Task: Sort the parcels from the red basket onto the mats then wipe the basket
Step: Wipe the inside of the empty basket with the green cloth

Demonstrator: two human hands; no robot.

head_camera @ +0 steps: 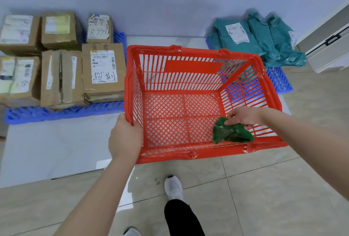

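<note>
The red basket [192, 153] stands on the floor in the middle, with no parcels inside. My left hand [125, 137] grips its near left corner at the rim. My right hand [243, 117] reaches inside the near right corner and holds a green cloth [232, 133] against the basket's wall and floor. Several cardboard boxes [103, 69] lie on the blue mat [62, 112] at the left. Several teal bag parcels [260, 41] lie on another blue mat [279, 79] at the back right.
A white cabinet [328, 46] stands at the far right by the wall. A pale floor sheet [47, 150] lies under the basket and the left mat. My shoe [173, 187] and leg stand on the tiles just behind the basket.
</note>
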